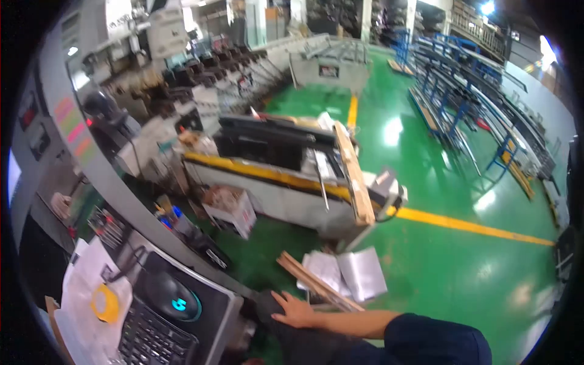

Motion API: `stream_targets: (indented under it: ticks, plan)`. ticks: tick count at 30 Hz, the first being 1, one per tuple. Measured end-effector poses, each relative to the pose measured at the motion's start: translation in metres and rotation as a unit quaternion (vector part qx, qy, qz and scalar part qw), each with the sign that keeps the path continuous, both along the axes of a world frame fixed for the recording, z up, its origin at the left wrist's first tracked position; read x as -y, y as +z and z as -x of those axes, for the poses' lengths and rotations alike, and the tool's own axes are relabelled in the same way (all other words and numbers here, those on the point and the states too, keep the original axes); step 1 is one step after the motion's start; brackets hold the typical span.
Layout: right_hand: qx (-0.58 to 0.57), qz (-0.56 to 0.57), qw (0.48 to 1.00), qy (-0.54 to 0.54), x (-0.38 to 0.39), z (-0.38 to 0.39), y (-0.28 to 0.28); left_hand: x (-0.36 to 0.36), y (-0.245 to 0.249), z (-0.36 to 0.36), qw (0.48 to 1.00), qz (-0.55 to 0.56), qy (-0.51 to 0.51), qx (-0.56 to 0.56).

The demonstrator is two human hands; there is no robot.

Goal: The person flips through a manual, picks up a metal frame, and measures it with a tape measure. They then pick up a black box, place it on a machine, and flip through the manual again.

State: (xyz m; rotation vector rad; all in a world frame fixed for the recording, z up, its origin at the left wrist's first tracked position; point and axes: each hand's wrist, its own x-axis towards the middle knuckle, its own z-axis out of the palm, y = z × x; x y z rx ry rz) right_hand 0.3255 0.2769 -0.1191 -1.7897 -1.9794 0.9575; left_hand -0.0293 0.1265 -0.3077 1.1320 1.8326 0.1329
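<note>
My right hand (296, 312) lies on the dark cloth of my knee (267, 306), fingers spread and holding nothing. Its forearm comes in from a dark blue sleeve (435, 340) at the lower right. My left hand cannot be made out in view. Left of my knee is a console shelf with a black mouse (170, 295) that glows teal and a black keyboard (157, 337). White papers (91, 298) lie beside them, with a roll of yellow tape (105, 303) on top.
A long machine bed (267, 204) with a yellow edge crosses the middle, a wrapped bar (356, 176) on its end. Below it stand a cardboard box (230, 210), a wooden strip (316, 281) and silvery sheets (363, 274). Blue racks (453, 115) hold long profiles at right.
</note>
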Motion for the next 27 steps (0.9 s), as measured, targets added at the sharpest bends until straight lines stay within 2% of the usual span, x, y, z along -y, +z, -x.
stream_targets:
  ticks: [1,3,4,7,10,13,16,17,20,22,25,27]
  plan:
    - [0.002,0.003,1.0,-0.004,0.0,0.001,0.002,-0.006,0.033,-0.009,0.999,-0.028,-0.031,0.0]
    - [0.004,0.005,1.0,-0.009,0.0,0.003,0.005,-0.028,0.133,-0.048,0.999,0.009,0.012,0.028]
    - [0.004,0.006,1.0,-0.011,-0.001,0.003,0.007,-0.027,0.153,-0.057,0.998,0.023,0.036,0.043]
    - [-0.002,0.012,1.0,-0.014,-0.002,0.005,0.006,-0.019,0.125,-0.046,0.999,0.02,0.014,0.034]
    - [-0.002,0.006,1.0,-0.015,-0.002,0.006,0.004,-0.012,0.088,-0.03,0.992,0.043,0.054,0.104]
    - [-0.001,0.01,1.0,-0.015,-0.004,0.005,0.005,-0.017,0.06,-0.03,0.983,0.107,0.126,0.084]
    - [-0.007,0.018,1.0,-0.015,-0.005,0.001,0.003,-0.008,0.043,-0.025,0.998,-0.037,0.036,0.033]
    - [-0.013,0.017,1.0,-0.014,-0.006,0.0,0.002,-0.007,0.039,-0.021,0.998,-0.012,0.049,0.037]
    - [-0.018,0.018,1.0,-0.018,-0.005,-0.002,0.002,-0.015,0.062,-0.024,0.993,0.047,0.086,0.062]
    - [-0.019,0.015,0.999,-0.023,-0.004,-0.004,0.003,-0.02,0.117,-0.044,0.987,0.066,0.11,0.095]
    - [-0.014,-0.012,0.999,-0.036,-0.003,-0.006,-0.002,-0.022,0.114,-0.044,0.996,0.043,0.08,0.021]
    - [-0.016,-0.003,0.999,-0.042,-0.004,-0.01,-0.005,-0.017,0.089,-0.038,0.998,0.015,0.063,-0.004]
